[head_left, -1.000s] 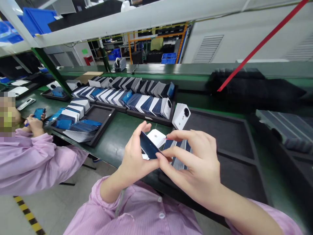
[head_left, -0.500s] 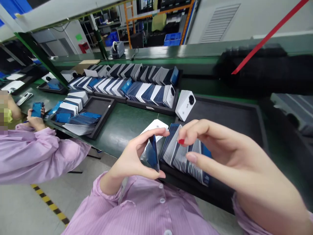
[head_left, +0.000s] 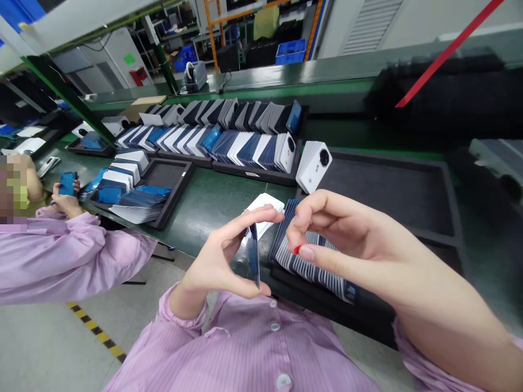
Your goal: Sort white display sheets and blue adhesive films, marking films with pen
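Note:
My left hand [head_left: 218,253] grips a thin dark-blue phone back panel [head_left: 253,256] by its opposite edges, between thumb and fingers. The panel is seen almost edge-on. Just to its right, my right hand [head_left: 368,245] is closed in a pinch, thumb tip against a fingertip with a small red patch; whether anything is in the pinch I cannot make out. Behind the left fingers lies a white phone back panel [head_left: 265,202]. Under the right hand stands a row of packed panels [head_left: 302,267], partly hidden. White panels with a round black camera area [head_left: 314,166] lean behind it.
A black tray [head_left: 388,179] extends on the right. Trays of blue and white panels [head_left: 245,152] line the back of the green bench [head_left: 208,198]. Another tray [head_left: 183,179] is at left, near a co-worker's hands [head_left: 67,201] holding a blue panel. A tape dispenser [head_left: 195,76] sits behind.
My right thumb and fingertip have come together from being apart, and that hand has moved slightly left. My left hand still holds the panel, now turned more edge-on. The camera view has shifted slightly.

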### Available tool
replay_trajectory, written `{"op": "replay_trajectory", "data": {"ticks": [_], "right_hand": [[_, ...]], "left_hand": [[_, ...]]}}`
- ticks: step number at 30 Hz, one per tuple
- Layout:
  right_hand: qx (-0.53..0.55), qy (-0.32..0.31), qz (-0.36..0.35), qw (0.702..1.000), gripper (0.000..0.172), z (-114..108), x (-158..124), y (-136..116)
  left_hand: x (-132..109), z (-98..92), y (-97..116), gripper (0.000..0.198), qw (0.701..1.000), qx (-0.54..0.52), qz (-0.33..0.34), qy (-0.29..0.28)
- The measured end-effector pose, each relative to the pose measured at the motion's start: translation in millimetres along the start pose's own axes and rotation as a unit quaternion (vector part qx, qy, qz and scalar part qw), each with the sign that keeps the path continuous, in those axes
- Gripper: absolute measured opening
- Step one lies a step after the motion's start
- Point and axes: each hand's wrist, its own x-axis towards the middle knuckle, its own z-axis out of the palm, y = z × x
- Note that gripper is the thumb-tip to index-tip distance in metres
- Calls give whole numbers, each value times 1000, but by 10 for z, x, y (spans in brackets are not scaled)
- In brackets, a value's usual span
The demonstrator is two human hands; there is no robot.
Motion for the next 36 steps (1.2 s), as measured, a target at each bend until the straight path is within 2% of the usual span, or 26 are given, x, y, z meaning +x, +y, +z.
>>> {"op": "replay_trajectory", "data": {"ticks": [6,18,22,26,36], "right_hand": [[-26,-1,1,1000,14,15,26,-23],[-38,2,11,999,20,13,39,-43],[-42,-6,8,999,17,4,36,-27],[-37,-12,-5,999,10,-9,29,-13],[-30,7,-14,999,7,-11,51,3]], "left_hand": [[-26,2,17,89,999,35,-7,21],[-21,-5,24,94,1000,-27,14,5],[-38,-13,22,100,1000,-9,-20,11],[-44,-17,34,98,1000,-13,-11,10],[-57,-3,24,94,994,90,16,64]]}}
